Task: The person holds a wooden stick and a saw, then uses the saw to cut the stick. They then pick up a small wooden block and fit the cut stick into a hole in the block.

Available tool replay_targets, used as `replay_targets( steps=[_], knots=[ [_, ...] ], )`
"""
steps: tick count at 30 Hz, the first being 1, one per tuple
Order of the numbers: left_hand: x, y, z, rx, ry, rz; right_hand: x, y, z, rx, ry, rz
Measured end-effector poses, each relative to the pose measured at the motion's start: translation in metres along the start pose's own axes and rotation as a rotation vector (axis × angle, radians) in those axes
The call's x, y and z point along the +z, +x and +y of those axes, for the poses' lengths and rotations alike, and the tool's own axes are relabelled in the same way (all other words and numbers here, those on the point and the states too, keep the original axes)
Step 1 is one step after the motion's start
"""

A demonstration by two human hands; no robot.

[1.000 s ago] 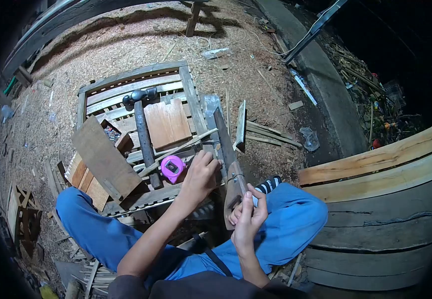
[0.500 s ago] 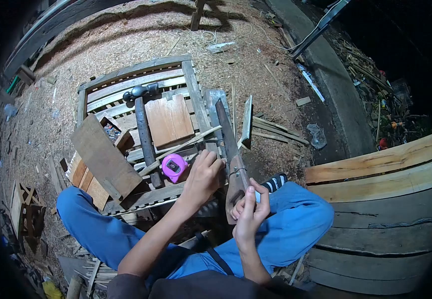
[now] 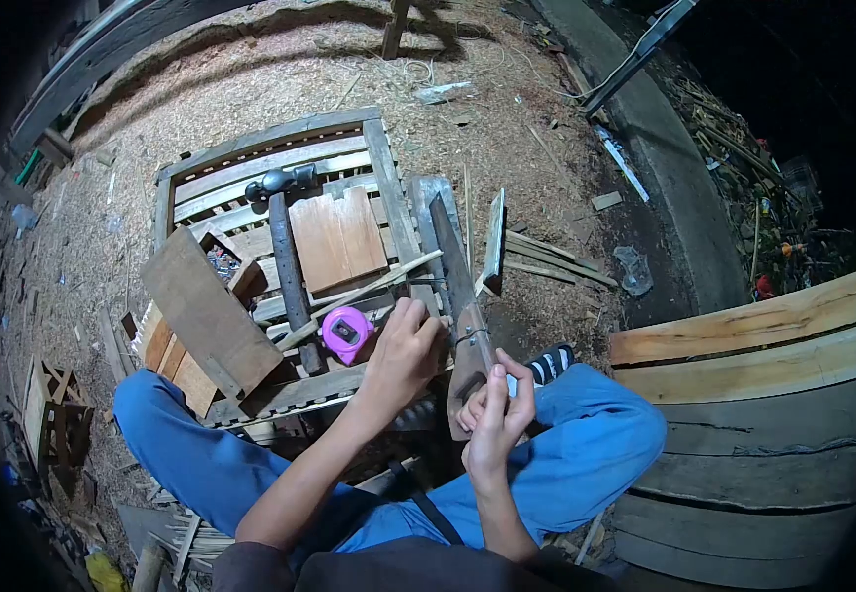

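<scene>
A hand saw [image 3: 459, 259] with a long dark blade and a wooden handle points away from me, its blade tip at the right side of the slatted wooden frame. My right hand [image 3: 493, 407] is closed at the handle, thumb lying along it, with a small pale-blue piece showing between thumb and fingers. Left of the handle, my left hand [image 3: 404, 353] has its fingers curled together by a small wood block [image 3: 424, 296]; what they pinch is hidden. Close beside that hand lies a pink tape measure [image 3: 347, 332]. A hammer [image 3: 290, 259] rests farther left.
The slatted frame [image 3: 380, 168] carries a square board [image 3: 337, 237], a tilted brown board [image 3: 209, 308] and a box of small metal pieces [image 3: 221, 259]. Wood strips [image 3: 558, 259] lie on the ground to the right. Long planks [image 3: 744, 340] stretch along the right side.
Both hands and the saw keep nearly the same pose. The whole view has shifted very slightly.
</scene>
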State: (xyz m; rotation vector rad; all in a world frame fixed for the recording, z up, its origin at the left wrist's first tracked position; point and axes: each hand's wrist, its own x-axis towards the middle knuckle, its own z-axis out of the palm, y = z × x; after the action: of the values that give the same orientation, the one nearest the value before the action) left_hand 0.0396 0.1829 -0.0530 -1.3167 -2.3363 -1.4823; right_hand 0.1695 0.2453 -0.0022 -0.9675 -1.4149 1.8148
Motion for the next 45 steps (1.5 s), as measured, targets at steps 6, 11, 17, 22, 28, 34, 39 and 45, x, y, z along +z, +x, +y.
replay_targets(
  steps=[6, 11, 17, 22, 28, 34, 39, 45],
  knots=[
    [0.005, -0.001, 0.002, -0.026, 0.043, -0.003, -0.002, 0.002, -0.002, 0.004, -0.010, -0.043],
    [0.011, 0.000, 0.005, -0.038, 0.055, 0.056, -0.011, 0.002, -0.007, 0.030, -0.028, -0.064],
    [0.015, -0.002, 0.001, -0.027, 0.102, 0.030, -0.064, -0.053, -0.034, 0.064, -0.150, -0.051],
    [0.014, -0.003, -0.003, -0.019, 0.020, 0.024, -0.049, -0.040, -0.026, 0.017, -0.109, -0.056],
    [0.009, 0.000, 0.002, 0.012, -0.003, 0.106, -0.012, -0.009, -0.021, 0.004, -0.078, -0.094],
    [0.012, -0.006, -0.001, -0.023, 0.019, 0.048, -0.016, 0.007, -0.009, -0.045, -0.030, -0.002],
    [0.011, -0.005, 0.001, -0.056, 0.015, 0.020, -0.009, 0.006, 0.000, 0.006, -0.032, -0.009],
    [0.013, -0.006, 0.000, -0.049, 0.047, 0.036, -0.005, 0.006, -0.003, -0.020, -0.022, -0.011]
  ],
)
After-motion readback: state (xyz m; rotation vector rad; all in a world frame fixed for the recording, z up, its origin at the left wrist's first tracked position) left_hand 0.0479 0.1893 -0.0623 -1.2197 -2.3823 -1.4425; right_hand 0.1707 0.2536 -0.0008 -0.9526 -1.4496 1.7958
